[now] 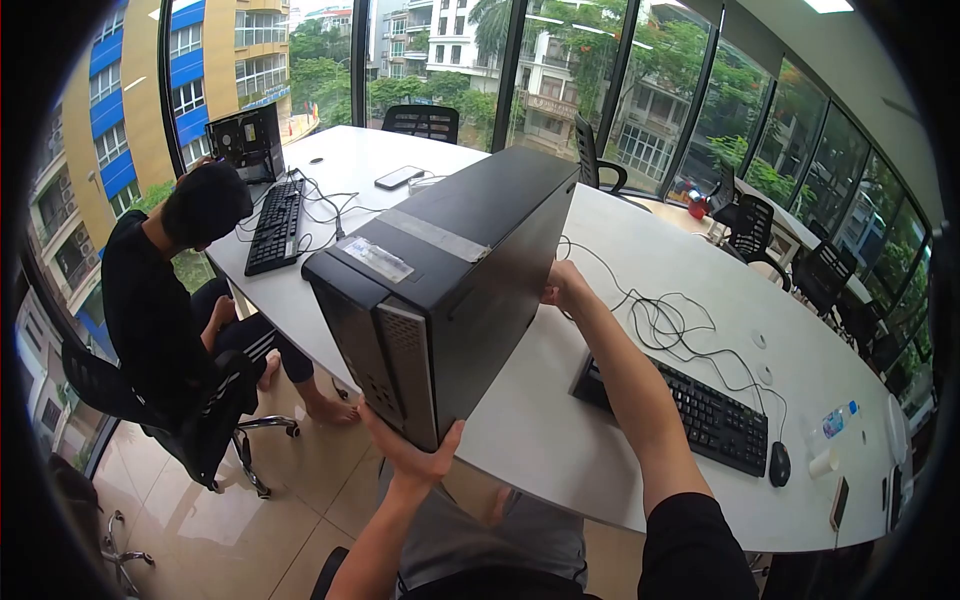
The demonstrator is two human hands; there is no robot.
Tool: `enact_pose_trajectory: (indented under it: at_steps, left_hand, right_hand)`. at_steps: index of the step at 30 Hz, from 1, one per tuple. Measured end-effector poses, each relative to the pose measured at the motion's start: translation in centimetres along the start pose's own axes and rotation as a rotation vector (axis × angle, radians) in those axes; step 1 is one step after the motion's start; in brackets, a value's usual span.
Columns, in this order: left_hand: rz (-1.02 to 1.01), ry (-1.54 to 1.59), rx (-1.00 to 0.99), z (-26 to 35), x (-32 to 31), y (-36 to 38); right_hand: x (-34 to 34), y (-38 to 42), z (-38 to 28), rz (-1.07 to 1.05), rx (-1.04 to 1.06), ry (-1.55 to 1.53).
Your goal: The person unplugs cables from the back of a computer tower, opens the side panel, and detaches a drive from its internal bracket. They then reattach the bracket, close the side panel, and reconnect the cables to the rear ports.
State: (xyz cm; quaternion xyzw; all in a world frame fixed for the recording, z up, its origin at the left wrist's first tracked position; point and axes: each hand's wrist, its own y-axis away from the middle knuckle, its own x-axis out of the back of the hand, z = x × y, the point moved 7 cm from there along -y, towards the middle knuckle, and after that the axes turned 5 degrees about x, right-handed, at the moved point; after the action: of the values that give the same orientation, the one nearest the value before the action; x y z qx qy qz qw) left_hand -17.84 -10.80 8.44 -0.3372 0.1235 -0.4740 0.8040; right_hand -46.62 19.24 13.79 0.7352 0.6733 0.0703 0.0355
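A black desktop computer tower (480, 250) stands upright over the near edge of the white table, its front toward me. Tape and a label strip run across its top. My left hand (410, 448) is wrapped around the bottom front corner, thumb on one side and fingers on the other. My right hand (563, 284) grips the tower's right side toward the rear; its fingertips are partly hidden. A black keyboard (710, 415) lies under my right forearm, with a black mouse (779, 464) to its right.
Loose cables (670, 325) sprawl across the white table (620, 260). Another keyboard (275, 228), a phone (399, 177) and an opened computer case (246, 145) lie beyond. A seated person (160, 290) is at the left. A water bottle (840, 419) and a paper cup (824, 463) sit at right.
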Motion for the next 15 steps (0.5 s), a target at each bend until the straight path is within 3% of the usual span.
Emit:
enact_pose_trajectory:
  at_steps: [5,8,9,11,15]
  left_hand:
    - [0.037,-0.039,-0.053,0.6,0.0,-0.2]
    - [0.033,-0.015,-0.049,0.8,-0.2,-0.3]
    - [0.043,-0.02,-0.054,0.7,-0.1,-0.3]
    - [0.043,-0.026,-0.072,0.3,0.6,-0.4]
    - [0.092,0.016,-0.061,0.6,-0.2,-0.3]
  right_hand:
    - [0.3,-1.1,0.6,-0.022,-0.029,-0.058]
    - [1.9,-1.5,0.3,0.195,0.053,-0.002]
    - [4.4,-0.6,-0.7,0.401,0.108,0.363]
    - [7.5,-2.9,1.7,0.362,0.034,0.259]
    - [5.9,-1.2,2.1,0.154,0.056,0.356]
